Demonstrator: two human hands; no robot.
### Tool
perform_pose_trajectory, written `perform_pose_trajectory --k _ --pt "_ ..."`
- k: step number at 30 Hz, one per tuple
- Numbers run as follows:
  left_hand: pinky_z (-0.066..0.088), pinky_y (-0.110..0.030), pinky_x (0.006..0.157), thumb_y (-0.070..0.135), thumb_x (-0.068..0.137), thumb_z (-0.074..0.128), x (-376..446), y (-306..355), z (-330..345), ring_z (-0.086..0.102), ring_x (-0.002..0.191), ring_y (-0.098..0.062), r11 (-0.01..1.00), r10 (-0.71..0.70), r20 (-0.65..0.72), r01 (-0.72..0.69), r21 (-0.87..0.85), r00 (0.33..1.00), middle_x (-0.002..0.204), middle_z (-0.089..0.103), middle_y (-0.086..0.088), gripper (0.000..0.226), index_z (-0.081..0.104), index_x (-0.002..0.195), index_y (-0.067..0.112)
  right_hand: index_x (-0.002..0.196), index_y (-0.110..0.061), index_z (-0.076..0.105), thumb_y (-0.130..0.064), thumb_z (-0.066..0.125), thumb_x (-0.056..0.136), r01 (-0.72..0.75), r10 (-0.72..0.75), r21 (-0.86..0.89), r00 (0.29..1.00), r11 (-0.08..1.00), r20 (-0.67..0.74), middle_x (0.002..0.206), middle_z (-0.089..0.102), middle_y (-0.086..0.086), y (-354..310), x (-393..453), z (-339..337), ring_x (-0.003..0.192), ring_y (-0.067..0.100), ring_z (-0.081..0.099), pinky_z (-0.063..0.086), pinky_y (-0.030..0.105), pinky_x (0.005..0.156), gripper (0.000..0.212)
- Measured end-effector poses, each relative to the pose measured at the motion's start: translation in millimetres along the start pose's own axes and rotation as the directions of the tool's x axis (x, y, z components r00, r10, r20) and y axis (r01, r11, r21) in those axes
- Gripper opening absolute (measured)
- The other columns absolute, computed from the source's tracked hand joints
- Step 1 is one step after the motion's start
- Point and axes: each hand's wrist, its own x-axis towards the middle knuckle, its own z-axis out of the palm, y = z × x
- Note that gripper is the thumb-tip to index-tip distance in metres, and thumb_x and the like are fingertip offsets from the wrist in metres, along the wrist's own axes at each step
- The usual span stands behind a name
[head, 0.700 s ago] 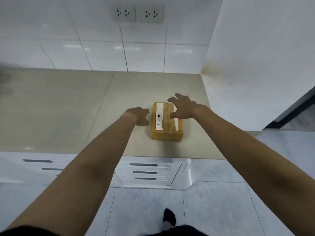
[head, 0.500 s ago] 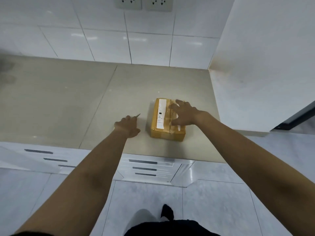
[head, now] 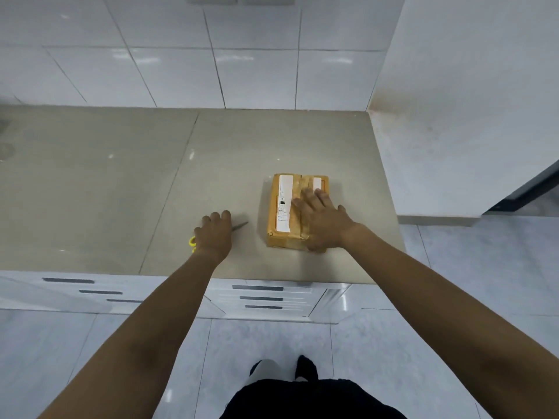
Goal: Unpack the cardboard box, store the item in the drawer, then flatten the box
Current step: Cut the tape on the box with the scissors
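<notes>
Right hand [head: 323,222] slid flatter onto box [head: 290,207]; left hand [head: 213,234] withdrew leftward.

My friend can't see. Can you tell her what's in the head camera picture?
A person's right hand presses flat on a taped cardboard box on a beige counter, while the left hand holds yellow-handled scissors beside it. White drawers sit below.

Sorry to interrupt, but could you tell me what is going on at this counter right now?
A person is about to open a taped cardboard box lying on the countertop. Their right hand rests flat on its top, holding it steady. Their left hand grips yellow-handled scissors on the counter beside it, blades pointing at the box. The box is sealed, and the drawers below are closed.
</notes>
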Motion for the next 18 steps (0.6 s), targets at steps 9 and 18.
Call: perform_pose_trajectory --k 9,18 --pt "0.046 -0.033 0.063 0.003 0.085 0.045 7 -9 -40 0.059 0.071 -0.033 0.465 -0.218 0.159 0.246 -0.851 0.963 0.083 0.061 -0.014 0.01 0.054 0.085 0.006 0.154 -0.024 0.0 -0.044 0.077 0.074 0.006 -0.001 0.07 0.998 0.998 -0.063 0.163 -0.011 0.002 -1 -1 9 0.148 0.031 -0.015 0.03 0.057 0.113 0.113" --pt "0.05 -0.024 0.05 0.016 0.096 0.056 -65 -25 -91 0.065 0.066 -0.022 -0.003 0.387 0.384 0.418 -0.908 0.838 0.088 0.071 -0.01 0.014 0.059 0.11 0.014 0.154 -0.028 0.006 -0.043 0.076 0.076 -0.001 0.016 0.135 0.995 0.991 -0.103 0.164 -0.006 -0.004 1 -4 6 0.15 0.025 -0.01 0.035 0.054 0.111 0.106"
